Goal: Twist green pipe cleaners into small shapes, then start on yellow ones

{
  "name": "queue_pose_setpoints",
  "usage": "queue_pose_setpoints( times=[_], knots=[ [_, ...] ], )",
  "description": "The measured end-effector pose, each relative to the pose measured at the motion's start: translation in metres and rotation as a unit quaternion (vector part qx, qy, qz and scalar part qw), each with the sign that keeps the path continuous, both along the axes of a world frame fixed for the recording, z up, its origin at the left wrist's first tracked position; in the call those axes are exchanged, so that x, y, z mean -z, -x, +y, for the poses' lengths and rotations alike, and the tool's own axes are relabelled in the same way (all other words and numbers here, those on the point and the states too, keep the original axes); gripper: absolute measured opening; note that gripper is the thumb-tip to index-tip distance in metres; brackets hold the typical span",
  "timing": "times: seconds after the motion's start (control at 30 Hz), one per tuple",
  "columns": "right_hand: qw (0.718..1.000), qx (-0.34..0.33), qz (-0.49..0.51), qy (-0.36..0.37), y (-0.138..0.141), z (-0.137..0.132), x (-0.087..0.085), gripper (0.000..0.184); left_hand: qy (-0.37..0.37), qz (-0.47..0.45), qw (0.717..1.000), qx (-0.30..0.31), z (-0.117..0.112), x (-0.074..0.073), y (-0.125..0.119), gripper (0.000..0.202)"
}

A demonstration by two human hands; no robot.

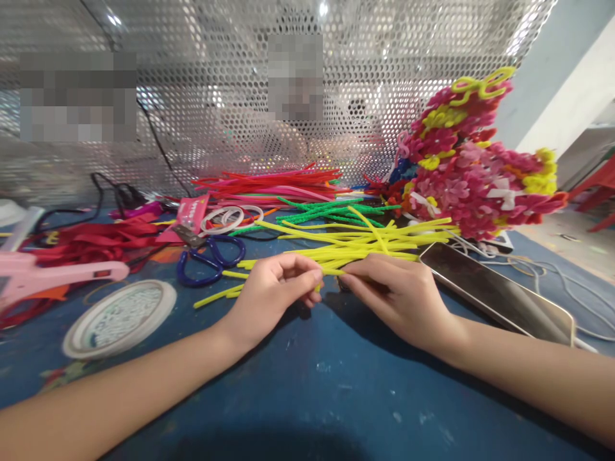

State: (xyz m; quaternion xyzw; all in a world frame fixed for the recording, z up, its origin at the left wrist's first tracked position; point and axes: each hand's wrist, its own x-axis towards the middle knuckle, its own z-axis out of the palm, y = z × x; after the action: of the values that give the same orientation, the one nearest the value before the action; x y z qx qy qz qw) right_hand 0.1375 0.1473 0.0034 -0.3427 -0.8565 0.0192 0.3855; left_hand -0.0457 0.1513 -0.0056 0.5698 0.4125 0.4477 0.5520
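A short stretch of yellow pipe cleaner (332,272) runs between my two hands in the middle of the view. My left hand (281,280) pinches one part of it between thumb and fingertips. From the other side, the thumb and fingers of my right hand (398,287) are closed on it; the rest of it is hidden by the fingers. Just behind both hands lies a loose heap of yellow pipe cleaners (369,238). Green pipe cleaners (331,211) and red and pink ones (276,186) are piled farther back.
Blue-handled scissors (192,272), red ribbon (100,246), a pink glue gun (62,276) and a white oval dish of beads (120,320) lie left. A phone (500,291), cables (542,266) and a pipe-cleaner flower arrangement (473,173) are right. A perforated metal panel (192,77) stands behind.
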Motion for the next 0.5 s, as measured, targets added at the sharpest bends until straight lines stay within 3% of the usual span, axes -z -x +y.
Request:
queue_pose_setpoints(
  times=[0.33,0.5],
  knots=[
    [0.998,0.037,0.047,0.004,0.0004,0.0009,-0.001,0.013,0.006,-0.046,0.999,-0.025,0.0025,0.0028,0.0012,0.01],
    [0.999,0.025,0.044,0.0,0.0,-0.0007,-0.0021,0.012,-0.038,-0.014,0.999,-0.012,0.0008,0.0039,0.0004,0.008]
  ],
)
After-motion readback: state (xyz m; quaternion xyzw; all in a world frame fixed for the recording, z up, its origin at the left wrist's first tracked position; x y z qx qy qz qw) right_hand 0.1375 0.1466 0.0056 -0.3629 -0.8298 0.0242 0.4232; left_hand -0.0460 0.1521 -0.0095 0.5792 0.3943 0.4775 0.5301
